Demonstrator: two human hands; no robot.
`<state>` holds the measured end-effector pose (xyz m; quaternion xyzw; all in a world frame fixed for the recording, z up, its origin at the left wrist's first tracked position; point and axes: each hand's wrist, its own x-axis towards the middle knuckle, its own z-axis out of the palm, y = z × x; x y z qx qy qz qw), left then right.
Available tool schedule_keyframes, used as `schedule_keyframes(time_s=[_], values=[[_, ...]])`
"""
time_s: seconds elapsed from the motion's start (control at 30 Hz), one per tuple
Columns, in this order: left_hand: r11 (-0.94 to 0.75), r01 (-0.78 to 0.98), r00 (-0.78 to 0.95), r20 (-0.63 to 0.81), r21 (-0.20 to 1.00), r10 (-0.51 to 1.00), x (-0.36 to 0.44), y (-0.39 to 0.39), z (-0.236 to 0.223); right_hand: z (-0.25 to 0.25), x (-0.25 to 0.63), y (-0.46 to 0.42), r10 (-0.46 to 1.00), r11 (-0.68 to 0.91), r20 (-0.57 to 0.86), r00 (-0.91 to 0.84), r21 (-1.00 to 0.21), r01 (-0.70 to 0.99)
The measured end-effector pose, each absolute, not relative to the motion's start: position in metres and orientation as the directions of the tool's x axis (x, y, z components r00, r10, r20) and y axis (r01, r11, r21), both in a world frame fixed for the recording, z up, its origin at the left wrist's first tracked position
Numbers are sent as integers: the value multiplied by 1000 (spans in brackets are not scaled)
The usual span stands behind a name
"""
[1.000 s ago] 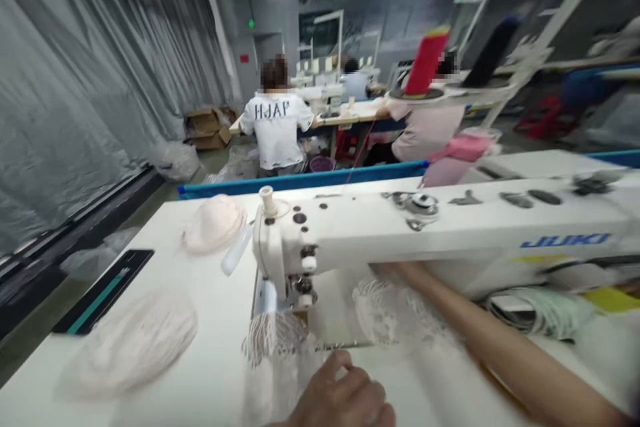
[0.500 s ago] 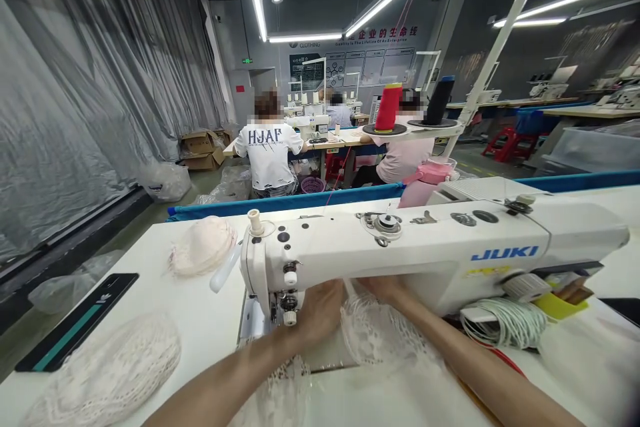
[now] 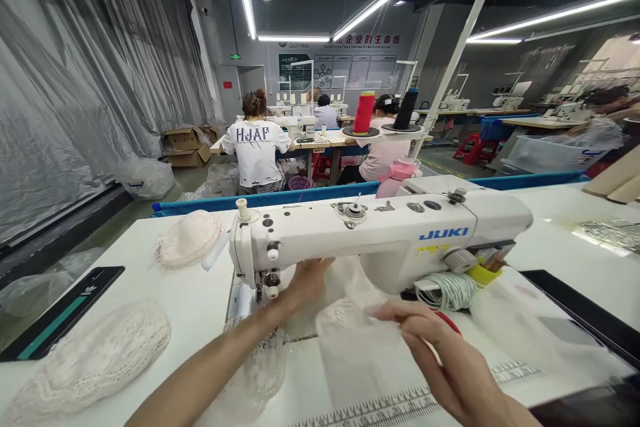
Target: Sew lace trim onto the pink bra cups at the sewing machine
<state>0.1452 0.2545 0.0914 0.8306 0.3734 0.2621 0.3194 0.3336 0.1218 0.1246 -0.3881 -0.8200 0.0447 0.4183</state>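
A white JUKI sewing machine (image 3: 380, 233) stands across the white table (image 3: 190, 307). Sheer white lace fabric (image 3: 350, 340) lies on the bed under its arm. My left hand (image 3: 305, 283) reaches under the machine arm beside the needle area (image 3: 271, 290), fingers closed on the fabric there. My right hand (image 3: 430, 347) is nearer to me, right of the needle, pinching the fabric's edge between thumb and fingers and lifting it slightly.
Two heaps of white lace pieces (image 3: 95, 360) (image 3: 187, 247) lie at left, with a dark ruler-like strip (image 3: 60, 313). A coil of white cord (image 3: 445, 288) and a yellow tray (image 3: 483, 273) sit under the machine. Thread cones (image 3: 364, 112) stand behind. Other workers (image 3: 256, 147) sit at far tables.
My right hand has drawn back from under the machine arm toward me, pulling the fabric edge with it. My left hand stays by the needle. The camera has tilted up slightly.
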Motion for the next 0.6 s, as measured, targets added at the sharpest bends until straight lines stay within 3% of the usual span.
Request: schedule_keyframes(time_s=[0.07,0.13,0.2,0.27,0.33,0.4,0.5,0.6], values=[[-436,310,667,133,845,733,139,235,100,127,332,114,704,665,683,-193,-540,515],[-162,65,772,53,985,634,129,213,110,123,328,111,754,612,656,-36,-682,402],[59,-93,812,41,994,582,116,193,117,113,321,111,840,507,535,93,-833,222],[175,-166,800,28,970,600,107,178,122,101,311,112,917,376,370,145,-927,-11],[281,-169,767,-53,945,640,101,168,124,92,301,112,961,265,243,130,-944,-194],[329,-110,718,-154,938,679,98,159,125,88,292,110,969,239,216,115,-938,-252],[286,11,671,-219,958,708,91,147,125,91,287,105,960,279,271,70,-944,-176],[145,100,612,-176,984,771,79,138,127,95,286,100,949,306,310,-49,-949,-75]])
